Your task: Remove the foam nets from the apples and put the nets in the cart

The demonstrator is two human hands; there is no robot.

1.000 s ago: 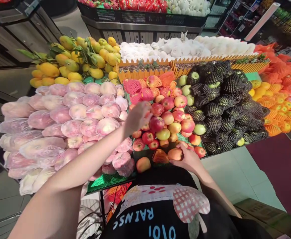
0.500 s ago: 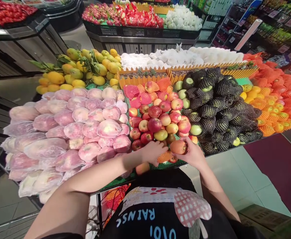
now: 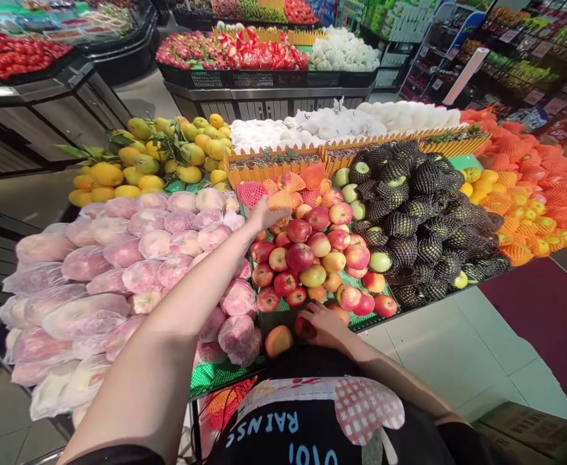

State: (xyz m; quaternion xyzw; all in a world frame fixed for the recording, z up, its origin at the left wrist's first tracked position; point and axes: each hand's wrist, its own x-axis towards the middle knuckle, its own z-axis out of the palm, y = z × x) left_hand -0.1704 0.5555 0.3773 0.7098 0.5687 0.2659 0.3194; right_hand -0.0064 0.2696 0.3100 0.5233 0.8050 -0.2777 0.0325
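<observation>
My left hand reaches over the apples to the back of their section. Its fingers are closed on an orange foam net; whether fruit sits inside it I cannot tell. Pink foam nets and netted apples lie around it. Close to my body, my right hand curls round a dark red apple at the front of the green mat. Left of that hand rests an orange-red apple. Bare apples are piled between my hands.
Bagged pink apples fill the left side. Black-netted fruit is stacked on the right, with orange-netted fruit beyond. Behind stand a small yellow fence, mangoes and white-wrapped fruit. A box sits on the floor.
My left hand has moved from the front apples to the back with the orange foam net. My right hand has left a large apple and shifted left and nearer, onto another apple.
</observation>
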